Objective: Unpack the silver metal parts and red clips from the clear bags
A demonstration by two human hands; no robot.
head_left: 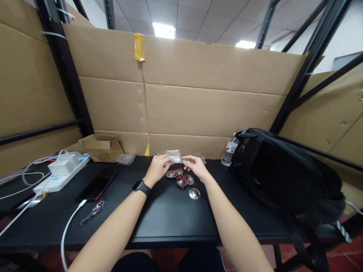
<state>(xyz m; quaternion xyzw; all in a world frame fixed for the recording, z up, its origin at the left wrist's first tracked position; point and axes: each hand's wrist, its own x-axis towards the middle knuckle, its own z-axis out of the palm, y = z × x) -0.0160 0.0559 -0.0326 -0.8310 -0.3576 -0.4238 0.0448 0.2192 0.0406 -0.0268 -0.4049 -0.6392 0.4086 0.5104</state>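
Observation:
Near the back of the black table, a small clear plastic bag [173, 155] is stretched between my two hands. My left hand [157, 169], with a dark watch on its wrist, pinches the bag's left side. At the opposite edge, the fingers of my right hand [196, 166] are closed on the bag. Just in front lie several small metal finger cymbals [182, 182] with red loops, clustered together. One single finger cymbal [194, 193] rests flat, a little closer to me. Whether anything is inside the bag cannot be made out.
To the left are a smartphone [98, 184], a keychain [93, 212], a white power strip [64, 175] with cables and an open cardboard box [100, 147]. A black backpack [283, 177] and a water bottle [229, 152] stand right. Cardboard [184, 105] walls the back.

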